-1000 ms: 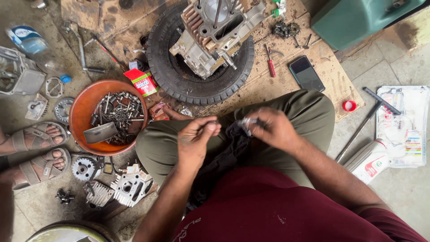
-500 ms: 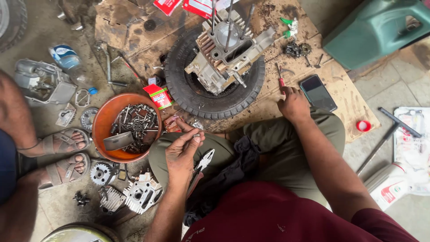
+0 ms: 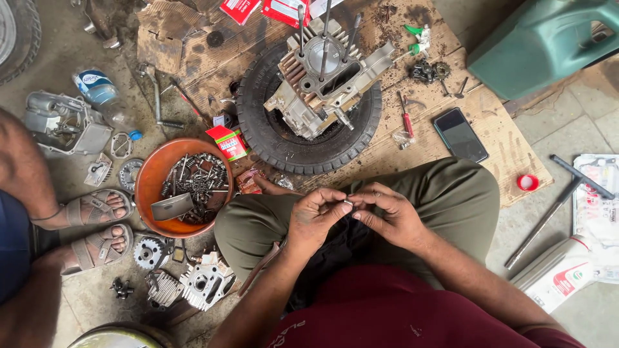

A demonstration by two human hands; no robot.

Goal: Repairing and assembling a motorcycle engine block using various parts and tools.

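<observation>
I sit cross-legged in olive trousers and a maroon shirt. My left hand (image 3: 314,216) and my right hand (image 3: 390,216) meet over my lap, fingertips pinching a small metal part (image 3: 348,202) between them. Its exact shape is too small to tell. In front of my knees a grey engine block (image 3: 322,80) with upright studs rests on a small black tyre (image 3: 284,138). An orange bowl (image 3: 149,187) of bolts and small metal parts stands to my left.
A black phone (image 3: 460,135), a red screwdriver (image 3: 406,119) and a red cap (image 3: 527,182) lie on cardboard. Engine covers and gears (image 3: 187,283) lie near the bowl. Another person's sandalled feet (image 3: 97,225) are at left. A green container (image 3: 541,38) and a steel bar (image 3: 541,222) are at right.
My right hand came back from near the screwdriver to my lap. Both hands now join on the small part; the pliers seen by my left hand are no longer held up.
</observation>
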